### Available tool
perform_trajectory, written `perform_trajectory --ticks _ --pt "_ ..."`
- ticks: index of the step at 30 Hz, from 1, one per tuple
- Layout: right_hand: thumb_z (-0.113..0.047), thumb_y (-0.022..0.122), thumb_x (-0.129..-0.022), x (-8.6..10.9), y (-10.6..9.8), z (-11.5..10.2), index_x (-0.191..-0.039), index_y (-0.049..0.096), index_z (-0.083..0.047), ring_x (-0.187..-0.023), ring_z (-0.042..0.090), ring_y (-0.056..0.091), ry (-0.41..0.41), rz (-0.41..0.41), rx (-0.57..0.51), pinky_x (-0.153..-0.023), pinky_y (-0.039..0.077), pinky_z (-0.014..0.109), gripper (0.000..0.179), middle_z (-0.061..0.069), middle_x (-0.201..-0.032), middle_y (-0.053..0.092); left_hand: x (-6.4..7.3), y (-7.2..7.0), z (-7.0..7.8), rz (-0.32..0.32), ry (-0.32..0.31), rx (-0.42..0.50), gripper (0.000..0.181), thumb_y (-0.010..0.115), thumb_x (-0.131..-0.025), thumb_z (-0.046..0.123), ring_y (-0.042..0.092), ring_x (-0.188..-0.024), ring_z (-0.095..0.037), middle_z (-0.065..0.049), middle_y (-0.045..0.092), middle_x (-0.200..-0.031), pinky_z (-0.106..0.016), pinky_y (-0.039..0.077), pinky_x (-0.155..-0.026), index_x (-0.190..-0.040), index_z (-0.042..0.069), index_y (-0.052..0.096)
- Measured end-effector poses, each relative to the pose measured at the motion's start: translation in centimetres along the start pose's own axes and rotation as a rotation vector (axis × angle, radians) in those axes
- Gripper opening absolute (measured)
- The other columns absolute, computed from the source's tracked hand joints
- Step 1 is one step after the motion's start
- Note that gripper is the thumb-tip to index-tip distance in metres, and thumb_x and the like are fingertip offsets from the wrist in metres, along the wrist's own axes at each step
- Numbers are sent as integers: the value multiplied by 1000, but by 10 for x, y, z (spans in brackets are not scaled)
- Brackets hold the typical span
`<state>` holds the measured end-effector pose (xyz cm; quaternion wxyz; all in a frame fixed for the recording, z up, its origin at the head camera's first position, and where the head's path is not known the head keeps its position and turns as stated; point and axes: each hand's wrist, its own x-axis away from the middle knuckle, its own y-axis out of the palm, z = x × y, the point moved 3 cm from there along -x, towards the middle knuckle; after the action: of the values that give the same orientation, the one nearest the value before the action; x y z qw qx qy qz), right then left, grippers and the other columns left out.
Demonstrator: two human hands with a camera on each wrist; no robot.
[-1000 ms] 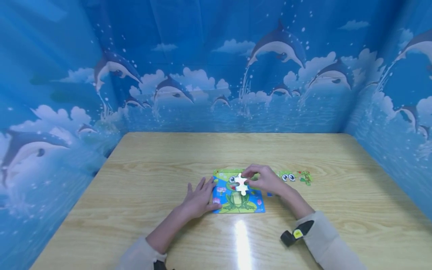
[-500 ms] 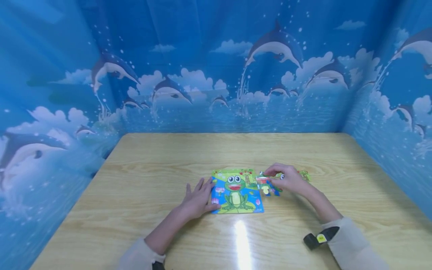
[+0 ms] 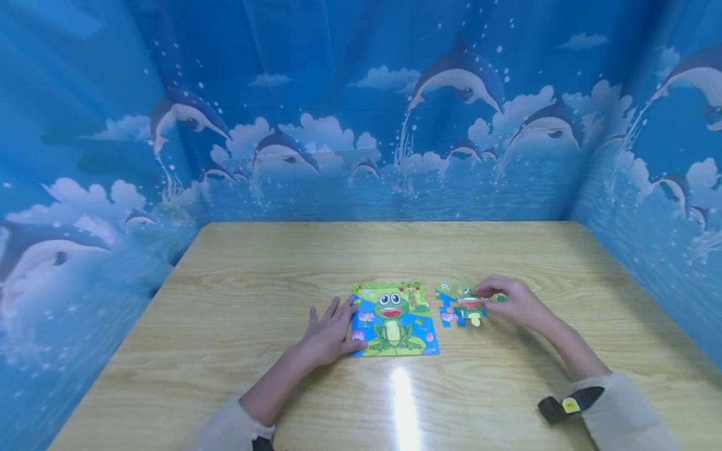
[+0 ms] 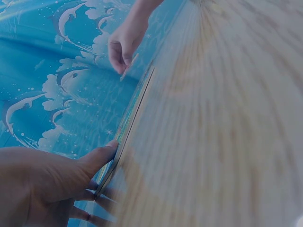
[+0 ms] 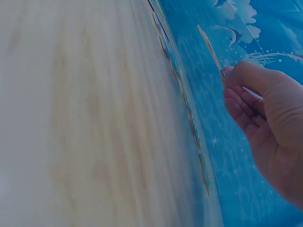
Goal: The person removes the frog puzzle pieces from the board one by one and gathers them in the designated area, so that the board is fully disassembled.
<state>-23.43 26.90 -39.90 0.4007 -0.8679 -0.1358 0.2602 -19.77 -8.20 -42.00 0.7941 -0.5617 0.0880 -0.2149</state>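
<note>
A frog puzzle board (image 3: 395, 322) lies flat on the table. My left hand (image 3: 329, 332) rests at its left edge, fingers spread, with the thumb over the near left corner; the left wrist view has the board (image 4: 128, 125) edge-on, the thumb touching it. To the right of the board, my right hand (image 3: 510, 304) pinches a puzzle piece (image 3: 468, 302) with a red mouth on it. That piece (image 5: 210, 49) shows as a thin edge between thumb and fingertips in the right wrist view, raised off the table. The hand partly covers some loose pieces.
Several loose puzzle pieces (image 3: 448, 317) lie on the wooden table (image 3: 282, 263) just right of the board, around and below the right hand. A blue dolphin curtain (image 3: 338, 150) encloses the table at the back and both sides.
My right hand has carried the puzzle piece from over the board rightward to above the loose pieces, turning its pale glaring face away so the picture shows. My left hand stays put.
</note>
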Motion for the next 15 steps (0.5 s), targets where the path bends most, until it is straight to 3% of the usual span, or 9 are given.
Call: perform_trajectory --ticks 6,13,15 --pt "1 73 -74 10 -6 9 -93 68 -5 -76 7 57 6 12 23 -70 52 34 21 -3 -85 62 0 -1 0 0 2 -1 77 59 -84 49 12 -135 -35 -11 19 -150 -68 5 -98 -141 5 32" --pt "5 72 -74 18 -7 13 -93 68 -2 -76 8 57 12 -9 -23 -67 52 31 21 0 -86 63 0 0 -1 -1 -8 -2 77 60 -84 48 12 -135 -35 -11 19 -150 -68 5 -98 -141 5 32" --pt "8 70 -74 19 -8 4 -93 67 1 -76 9 56 31 -21 -29 -66 52 32 21 3 -85 62 0 0 0 -1 -6 -2 77 60 -84 48 12 -135 -35 -11 19 -150 -68 5 -98 -141 5 33"
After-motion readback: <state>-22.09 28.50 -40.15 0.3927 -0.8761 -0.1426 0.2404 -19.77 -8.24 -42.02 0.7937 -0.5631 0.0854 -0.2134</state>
